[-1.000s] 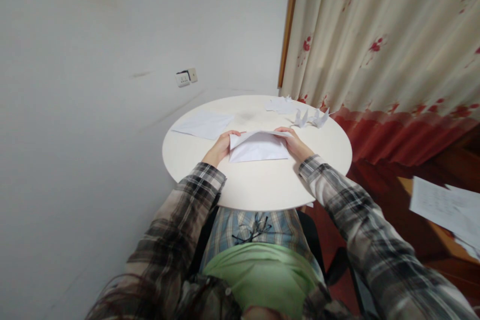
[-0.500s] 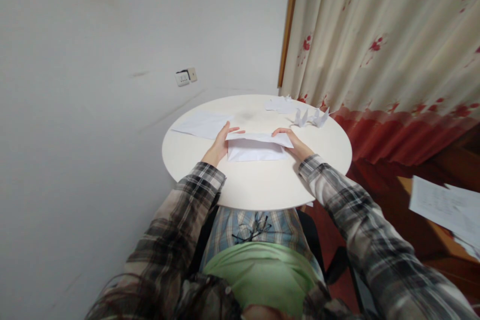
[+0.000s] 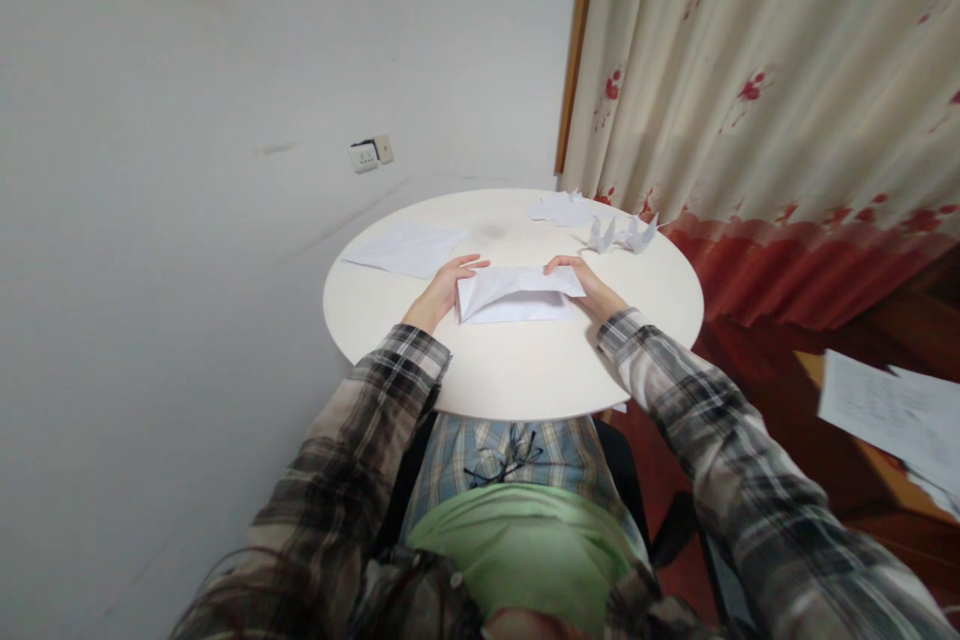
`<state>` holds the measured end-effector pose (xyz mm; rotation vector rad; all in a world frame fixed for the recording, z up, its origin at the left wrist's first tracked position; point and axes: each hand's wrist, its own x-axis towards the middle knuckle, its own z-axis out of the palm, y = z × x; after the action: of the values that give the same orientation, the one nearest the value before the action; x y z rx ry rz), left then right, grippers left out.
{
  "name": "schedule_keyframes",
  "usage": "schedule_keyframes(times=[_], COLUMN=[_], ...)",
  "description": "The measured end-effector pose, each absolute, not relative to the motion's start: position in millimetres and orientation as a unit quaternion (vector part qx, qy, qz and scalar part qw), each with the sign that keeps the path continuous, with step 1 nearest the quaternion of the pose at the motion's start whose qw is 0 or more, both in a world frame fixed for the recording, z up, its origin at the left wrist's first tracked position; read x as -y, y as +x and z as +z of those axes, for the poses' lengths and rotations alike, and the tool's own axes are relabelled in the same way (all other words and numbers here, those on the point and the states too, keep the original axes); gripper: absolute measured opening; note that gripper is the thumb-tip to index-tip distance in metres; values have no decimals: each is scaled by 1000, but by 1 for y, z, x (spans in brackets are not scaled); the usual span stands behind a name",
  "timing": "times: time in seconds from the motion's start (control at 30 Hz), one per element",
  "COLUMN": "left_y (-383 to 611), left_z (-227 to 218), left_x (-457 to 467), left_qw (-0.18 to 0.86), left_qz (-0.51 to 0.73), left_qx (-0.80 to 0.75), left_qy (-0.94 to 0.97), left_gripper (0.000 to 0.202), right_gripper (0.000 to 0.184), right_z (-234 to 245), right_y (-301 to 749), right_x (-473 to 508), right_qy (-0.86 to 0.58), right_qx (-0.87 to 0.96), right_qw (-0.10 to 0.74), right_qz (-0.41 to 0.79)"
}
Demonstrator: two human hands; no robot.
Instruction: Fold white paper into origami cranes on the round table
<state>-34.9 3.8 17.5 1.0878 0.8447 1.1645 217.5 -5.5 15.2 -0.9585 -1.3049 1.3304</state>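
Folded white paper (image 3: pixel 517 280) lies between your two hands, its upper flap bowed off the lower layer. Judged light, thin and springy, easily creased; best taken lightly by its side edges. Your right hand (image 3: pixel 587 285) pinches the flap near its right corner, thumb hidden. Your left hand (image 3: pixel 442 292) touches the left edge, fingers extended; whether it grips, you cannot tell. Both forearms reach forward over the round table (image 3: pixel 525 370). Beyond your right hand: two paper figures (image 3: pixel 602 238); beyond your left: a flat sheet (image 3: pixel 409 248).

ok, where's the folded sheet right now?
Head view: the folded sheet is between the left hand and right hand, near the middle of the round table.
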Motion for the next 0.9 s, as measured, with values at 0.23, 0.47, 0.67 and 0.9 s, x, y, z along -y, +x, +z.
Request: schedule_keyframes(times=[0.23, 0.47, 0.67, 0.9], left_y=[-34, -33, -36, -39], left_z=[18, 14, 8, 3], left_x=[1, -3, -11, -15], left_qw=[598, 590, 583, 576], left_qz=[512, 537, 545, 563], left_qx=[-401, -434, -422, -406], left_qy=[468, 419, 430, 431], left_gripper=[47, 40, 35, 35], right_gripper=[6, 11, 11, 12], right_z=[14, 14, 14, 7], right_y=[216, 213, 212, 215], right_x=[4, 3, 0, -11], right_qy=[-387, -402, -392, -416], right_qx=[518, 511, 501, 477], right_qw=[506, 500, 507, 523], right_qz=[572, 572, 581, 571])
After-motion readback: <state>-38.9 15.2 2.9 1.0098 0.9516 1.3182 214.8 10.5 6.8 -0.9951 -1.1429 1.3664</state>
